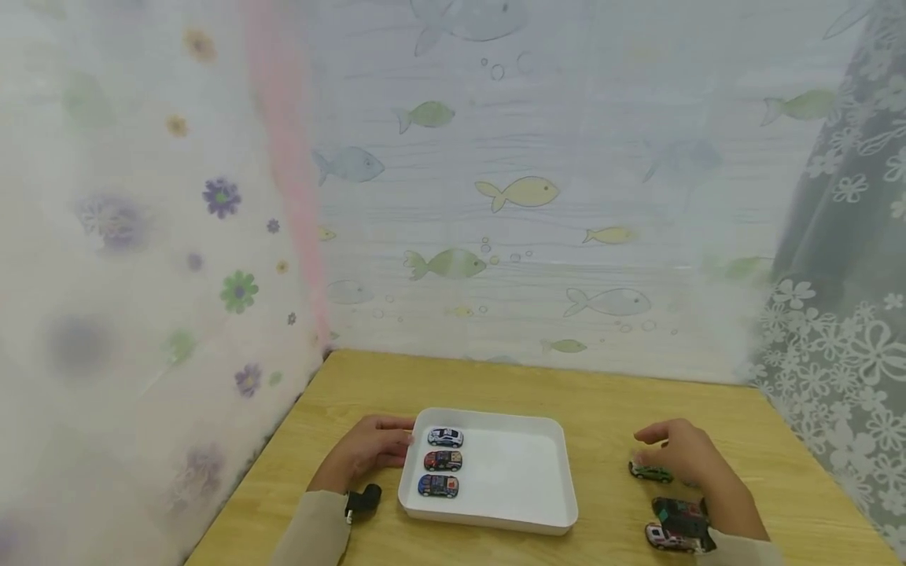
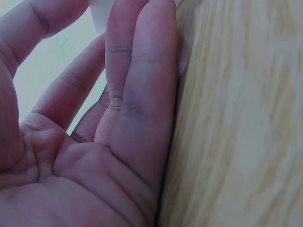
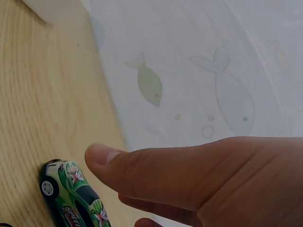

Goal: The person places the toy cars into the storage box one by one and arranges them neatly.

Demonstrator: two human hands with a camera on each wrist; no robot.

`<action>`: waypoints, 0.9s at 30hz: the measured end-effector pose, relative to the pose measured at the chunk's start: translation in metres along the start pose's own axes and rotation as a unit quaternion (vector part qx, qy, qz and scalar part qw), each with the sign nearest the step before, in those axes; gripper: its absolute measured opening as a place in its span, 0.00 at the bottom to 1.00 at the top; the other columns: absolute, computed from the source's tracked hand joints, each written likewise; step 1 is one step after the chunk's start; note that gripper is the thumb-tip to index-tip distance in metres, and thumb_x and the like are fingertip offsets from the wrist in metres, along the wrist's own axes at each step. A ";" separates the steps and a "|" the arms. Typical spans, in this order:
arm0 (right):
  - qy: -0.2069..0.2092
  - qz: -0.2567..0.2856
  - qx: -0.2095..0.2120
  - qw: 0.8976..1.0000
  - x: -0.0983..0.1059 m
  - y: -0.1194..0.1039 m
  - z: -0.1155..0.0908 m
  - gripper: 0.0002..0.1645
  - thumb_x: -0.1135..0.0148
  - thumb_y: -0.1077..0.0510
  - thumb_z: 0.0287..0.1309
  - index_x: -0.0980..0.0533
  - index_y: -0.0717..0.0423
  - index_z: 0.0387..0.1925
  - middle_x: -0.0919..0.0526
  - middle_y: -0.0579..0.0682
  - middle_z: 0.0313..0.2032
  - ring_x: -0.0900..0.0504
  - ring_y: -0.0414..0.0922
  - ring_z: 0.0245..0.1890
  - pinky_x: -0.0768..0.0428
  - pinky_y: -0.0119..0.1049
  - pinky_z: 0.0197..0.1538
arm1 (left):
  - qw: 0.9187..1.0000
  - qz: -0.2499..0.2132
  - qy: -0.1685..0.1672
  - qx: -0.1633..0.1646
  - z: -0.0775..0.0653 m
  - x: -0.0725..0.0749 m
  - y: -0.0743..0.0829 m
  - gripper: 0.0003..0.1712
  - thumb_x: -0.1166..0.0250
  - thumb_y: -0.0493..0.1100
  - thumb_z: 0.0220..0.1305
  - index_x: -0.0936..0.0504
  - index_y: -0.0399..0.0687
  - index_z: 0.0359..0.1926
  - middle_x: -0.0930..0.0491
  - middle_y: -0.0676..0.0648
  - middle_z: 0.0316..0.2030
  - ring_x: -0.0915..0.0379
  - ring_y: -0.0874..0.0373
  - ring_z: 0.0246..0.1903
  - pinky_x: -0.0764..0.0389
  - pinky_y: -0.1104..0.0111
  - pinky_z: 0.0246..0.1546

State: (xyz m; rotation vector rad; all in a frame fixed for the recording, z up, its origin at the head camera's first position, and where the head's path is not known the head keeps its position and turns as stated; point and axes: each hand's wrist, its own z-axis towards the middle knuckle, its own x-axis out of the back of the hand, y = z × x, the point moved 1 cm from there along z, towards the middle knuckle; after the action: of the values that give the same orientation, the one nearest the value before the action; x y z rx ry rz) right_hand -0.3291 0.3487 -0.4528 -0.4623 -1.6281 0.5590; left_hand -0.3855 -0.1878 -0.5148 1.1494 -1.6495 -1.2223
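A white tray [image 1: 510,479] lies on the table, with a white toy car [image 1: 445,437], a red toy car [image 1: 443,461] and a blue toy car [image 1: 438,486] in a column along its left side. At the tray's left wall is my left hand [image 1: 371,446], fingertips right at the rim and its edge on the wood in the left wrist view. To the right of the tray, my right hand [image 1: 679,452] hovers by a green toy car [image 3: 75,196], thumb and forefinger apart and nothing between them. Part of that car is hidden by the hand in the head view.
Nearer me, below the right wrist, lie a dark red toy car [image 1: 668,505] and a white-and-pink one [image 1: 665,538], partly covered by the black wrist camera [image 1: 685,523]. Fish-printed sheeting [image 1: 524,314] hangs behind the wooden table [image 1: 602,393]; flowered sheeting [image 1: 233,330] hangs at the left.
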 end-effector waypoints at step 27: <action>-0.035 0.006 -0.037 0.999 0.000 0.012 -0.007 0.26 0.22 0.60 0.52 0.16 0.62 0.53 0.14 0.56 0.48 0.17 0.60 0.48 0.15 0.55 0.46 | 1.000 0.010 -0.006 -0.022 0.002 0.001 -0.011 0.31 0.29 0.44 0.65 0.22 0.35 0.66 0.12 0.40 0.49 0.13 0.54 0.40 0.11 0.62 0.43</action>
State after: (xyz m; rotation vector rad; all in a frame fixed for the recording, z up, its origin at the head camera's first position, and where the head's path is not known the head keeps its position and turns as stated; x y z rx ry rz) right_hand -0.3227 0.3588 -0.4594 -0.5125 -1.7181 0.5286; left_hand -0.3851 -0.1898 -0.5262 1.0991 -1.6306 -1.2490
